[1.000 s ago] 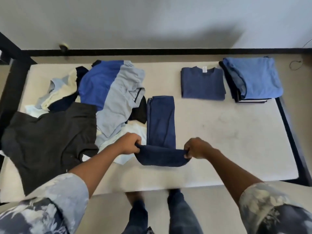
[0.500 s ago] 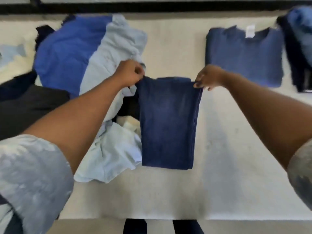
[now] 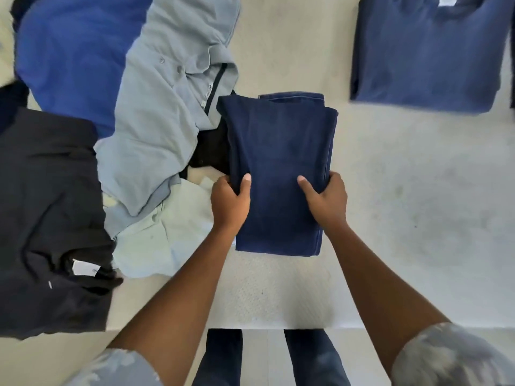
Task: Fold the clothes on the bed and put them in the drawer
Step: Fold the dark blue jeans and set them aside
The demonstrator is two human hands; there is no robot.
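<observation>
Dark blue jeans (image 3: 278, 168) lie folded on the bed (image 3: 404, 204), near its front edge. Left hand (image 3: 230, 203) grips their left edge and right hand (image 3: 326, 200) their right edge, thumbs on top, fingers curled under. Just left: unfolded pile with a grey shirt (image 3: 167, 107), blue garment (image 3: 75, 51) and black t-shirt (image 3: 47, 204). Far right: folded blue sweater (image 3: 426, 57), well apart.

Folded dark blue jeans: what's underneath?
Beside the folded dark blue jeans, off-white mattress shows near and right; a black garment meets the left edge. The left hand and right hand grip the sides, fingers hidden beneath. Rest covered.
</observation>
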